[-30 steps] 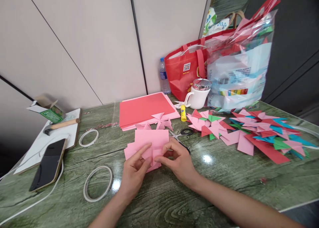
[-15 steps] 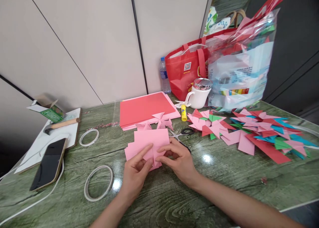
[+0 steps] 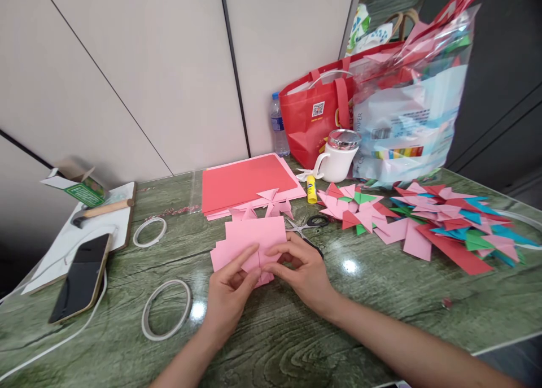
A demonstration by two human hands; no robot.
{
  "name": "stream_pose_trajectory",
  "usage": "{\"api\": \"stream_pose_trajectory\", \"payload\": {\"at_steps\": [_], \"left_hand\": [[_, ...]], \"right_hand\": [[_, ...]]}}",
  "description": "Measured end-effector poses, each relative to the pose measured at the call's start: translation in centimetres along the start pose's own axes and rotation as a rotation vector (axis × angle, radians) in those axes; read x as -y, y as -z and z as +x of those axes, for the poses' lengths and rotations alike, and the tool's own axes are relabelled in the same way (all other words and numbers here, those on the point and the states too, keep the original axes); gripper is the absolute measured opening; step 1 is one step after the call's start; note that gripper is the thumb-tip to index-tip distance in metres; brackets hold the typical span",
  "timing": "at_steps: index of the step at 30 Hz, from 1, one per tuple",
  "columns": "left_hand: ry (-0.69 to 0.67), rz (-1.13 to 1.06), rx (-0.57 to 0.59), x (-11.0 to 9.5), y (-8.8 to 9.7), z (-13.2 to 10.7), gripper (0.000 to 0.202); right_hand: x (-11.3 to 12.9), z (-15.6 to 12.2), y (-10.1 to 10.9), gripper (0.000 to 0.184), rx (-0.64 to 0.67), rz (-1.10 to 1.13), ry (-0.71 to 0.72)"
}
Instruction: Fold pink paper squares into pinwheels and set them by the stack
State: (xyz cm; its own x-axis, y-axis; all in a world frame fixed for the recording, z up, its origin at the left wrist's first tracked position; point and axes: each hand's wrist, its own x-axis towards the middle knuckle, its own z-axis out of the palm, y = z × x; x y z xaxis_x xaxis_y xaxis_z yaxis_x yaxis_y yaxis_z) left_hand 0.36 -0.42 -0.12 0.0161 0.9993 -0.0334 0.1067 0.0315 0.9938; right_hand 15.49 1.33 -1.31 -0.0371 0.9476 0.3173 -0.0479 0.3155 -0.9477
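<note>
Both my hands are on a piece of folded pink paper [image 3: 259, 232] near the middle of the table. My left hand [image 3: 231, 286] pinches its lower left part between thumb and forefinger. From the other side my right hand [image 3: 300, 269] grips the lower right part, fingers curled and thumb near the centre crease. More pink paper pieces [image 3: 218, 256] lie under the folded one. Just beyond are small folded pink shapes [image 3: 271, 203] and a pair of scissors [image 3: 315, 223], partly hidden by my right hand.
Red and pink sheets [image 3: 249, 182] lie at the back, beside a glue stick [image 3: 311, 189] and a white mug [image 3: 339, 159]. Folded paper pieces [image 3: 457, 216] pile up at right. Tape rolls [image 3: 189, 309], a phone [image 3: 80, 278] and a hammer [image 3: 105, 210] lie at left.
My fingers have shifted slightly on the folded pink paper, the right fingertips a little closer to the centre crease. The whole view has moved slightly.
</note>
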Motion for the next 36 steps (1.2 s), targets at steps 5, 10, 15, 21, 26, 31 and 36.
{"api": "stream_pose_trajectory", "payload": {"at_steps": [5,10,15,21,26,31,36], "left_hand": [[0.016,0.009,0.022,-0.33,-0.14,-0.08,0.049],[0.004,0.012,0.044,-0.21,-0.12,-0.07,0.05],[-0.009,0.021,0.029,-0.07,-0.11,-0.03,0.046],[-0.048,0.091,-0.006,-0.37,-0.24,-0.02,0.034],[-0.062,0.11,-0.003,-0.43,-0.18,0.04,0.034],[-0.088,0.147,-0.033,-0.79,-0.12,0.1,0.033],[-0.08,0.161,-0.04,-0.92,-0.2,0.12,0.029]], "right_hand": [[0.04,-0.01,0.0,0.013,-0.001,0.003,0.0],[-0.01,-0.02,0.06,0.013,-0.004,-0.008,-0.006],[0.02,0.02,0.01,0.013,0.002,0.004,-0.014],[0.14,0.04,-0.06,0.014,-0.006,0.004,-0.027],[0.27,0.12,-0.05,0.008,-0.005,0.034,-0.014],[0.27,0.43,-0.01,0.005,-0.024,0.089,0.004],[-0.01,0.48,0.04,0.005,-0.034,0.083,-0.021]]}}
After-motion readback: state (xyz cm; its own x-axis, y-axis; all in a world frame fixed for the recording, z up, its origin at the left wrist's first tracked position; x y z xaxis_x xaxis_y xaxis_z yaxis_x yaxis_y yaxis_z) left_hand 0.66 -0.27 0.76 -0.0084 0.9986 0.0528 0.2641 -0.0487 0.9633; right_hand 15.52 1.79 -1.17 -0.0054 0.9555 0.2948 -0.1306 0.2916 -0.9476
